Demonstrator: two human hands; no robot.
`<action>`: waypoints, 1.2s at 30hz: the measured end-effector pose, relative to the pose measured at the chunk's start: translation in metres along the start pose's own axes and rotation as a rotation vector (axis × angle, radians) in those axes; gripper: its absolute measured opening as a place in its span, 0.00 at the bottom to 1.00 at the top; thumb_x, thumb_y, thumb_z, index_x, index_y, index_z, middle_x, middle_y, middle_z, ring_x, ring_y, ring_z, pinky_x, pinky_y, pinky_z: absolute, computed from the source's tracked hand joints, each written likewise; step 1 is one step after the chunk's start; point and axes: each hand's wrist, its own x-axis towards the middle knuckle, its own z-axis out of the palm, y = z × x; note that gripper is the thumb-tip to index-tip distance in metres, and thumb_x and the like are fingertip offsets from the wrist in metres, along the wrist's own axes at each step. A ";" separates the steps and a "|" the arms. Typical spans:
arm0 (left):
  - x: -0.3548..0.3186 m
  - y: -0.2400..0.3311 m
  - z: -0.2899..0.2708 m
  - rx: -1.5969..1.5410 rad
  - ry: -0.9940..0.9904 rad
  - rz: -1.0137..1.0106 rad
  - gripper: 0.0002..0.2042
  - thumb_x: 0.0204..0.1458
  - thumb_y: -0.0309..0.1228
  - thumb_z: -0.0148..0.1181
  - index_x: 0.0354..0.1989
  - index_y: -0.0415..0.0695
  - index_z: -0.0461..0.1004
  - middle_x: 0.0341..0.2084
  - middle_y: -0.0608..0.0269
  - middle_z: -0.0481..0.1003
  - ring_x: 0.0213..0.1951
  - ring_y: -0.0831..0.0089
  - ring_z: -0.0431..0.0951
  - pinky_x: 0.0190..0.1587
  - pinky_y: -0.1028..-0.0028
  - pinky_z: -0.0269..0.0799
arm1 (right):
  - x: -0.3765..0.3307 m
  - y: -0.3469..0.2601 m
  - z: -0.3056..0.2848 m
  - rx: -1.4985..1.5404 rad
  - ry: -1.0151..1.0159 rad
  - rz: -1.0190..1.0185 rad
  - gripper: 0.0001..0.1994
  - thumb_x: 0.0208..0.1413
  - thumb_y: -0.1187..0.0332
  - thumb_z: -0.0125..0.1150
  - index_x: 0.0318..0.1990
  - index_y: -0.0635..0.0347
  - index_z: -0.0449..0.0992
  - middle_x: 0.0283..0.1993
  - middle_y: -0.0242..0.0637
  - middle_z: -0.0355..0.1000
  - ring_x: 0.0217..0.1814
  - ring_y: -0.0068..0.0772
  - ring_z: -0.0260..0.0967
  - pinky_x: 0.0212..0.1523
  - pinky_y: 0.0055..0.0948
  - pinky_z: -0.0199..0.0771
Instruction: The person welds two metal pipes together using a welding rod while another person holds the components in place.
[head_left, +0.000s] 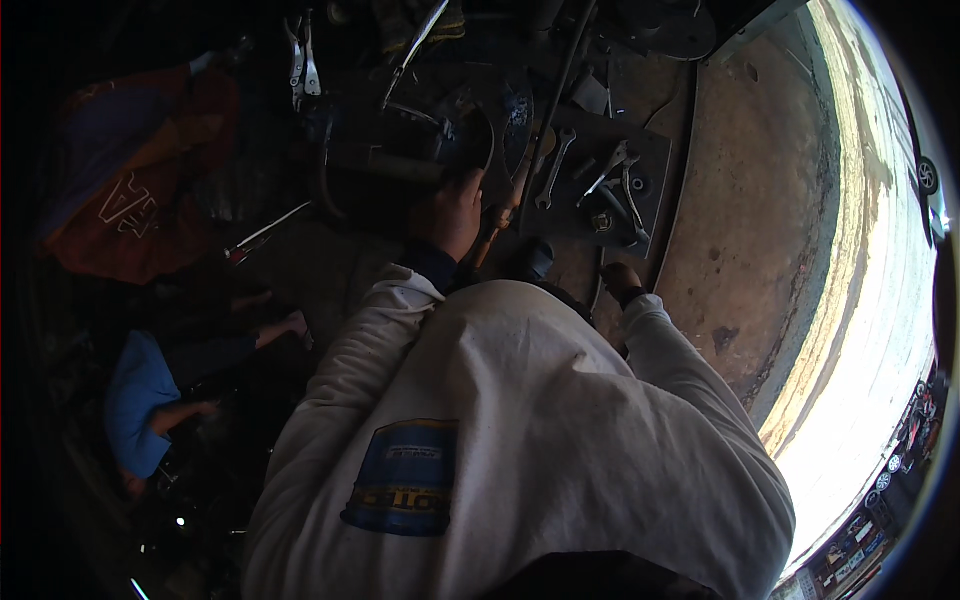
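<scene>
My left hand [450, 215] is closed at the near end of a dark metal assembly with a curved rim [491, 145]. What its fingers grip is hidden in shadow. Just right of it a brown wooden handle [486, 246] lies at a slant. Lower and to the right, my right hand [621, 277] appears curled beside a thin rod or cable [597, 292]; its fingers are dark and whatever they hold cannot be made out. Beyond it, a dark metal plate [655, 165] carries an open-end wrench [556, 170], locking pliers [608, 172] and small round parts [601, 221].
Another pair of locking pliers [303, 65] lies at the back left. A red and purple cloth or bag [130, 190] is at the far left, near a screwdriver [265, 233]. A person in a blue shirt [143, 400] crouches at the lower left. Brown floor [740, 200] meets bright ground outside.
</scene>
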 end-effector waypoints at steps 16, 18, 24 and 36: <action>-0.006 -0.013 0.007 -0.093 0.020 0.016 0.13 0.55 0.32 0.55 0.49 0.50 0.72 0.37 0.53 0.78 0.35 0.50 0.78 0.35 0.55 0.74 | 0.019 0.014 0.002 -0.168 -0.074 -0.004 0.13 0.57 0.70 0.53 0.48 0.62 0.74 0.43 0.40 0.75 0.39 0.32 0.75 0.36 0.30 0.78; -0.006 -0.016 0.008 -0.133 0.052 0.082 0.12 0.55 0.31 0.55 0.49 0.49 0.72 0.38 0.53 0.77 0.36 0.50 0.78 0.36 0.56 0.74 | 0.020 0.013 0.001 -0.432 -0.050 -0.178 0.13 0.53 0.71 0.55 0.46 0.60 0.75 0.44 0.40 0.74 0.43 0.33 0.75 0.40 0.29 0.77; 0.002 -0.008 0.003 -0.143 -0.005 0.094 0.13 0.55 0.29 0.54 0.49 0.48 0.72 0.39 0.53 0.77 0.37 0.52 0.78 0.37 0.59 0.75 | 0.037 0.043 0.012 -0.552 0.090 -0.319 0.11 0.52 0.70 0.55 0.44 0.56 0.73 0.41 0.35 0.74 0.42 0.33 0.74 0.42 0.31 0.75; -0.004 -0.024 0.016 -0.153 0.032 0.122 0.14 0.54 0.29 0.55 0.50 0.48 0.72 0.39 0.54 0.77 0.37 0.53 0.78 0.37 0.60 0.75 | 0.037 0.019 0.013 -0.494 -0.003 -0.198 0.08 0.54 0.69 0.52 0.41 0.55 0.72 0.38 0.31 0.73 0.36 0.30 0.72 0.34 0.30 0.73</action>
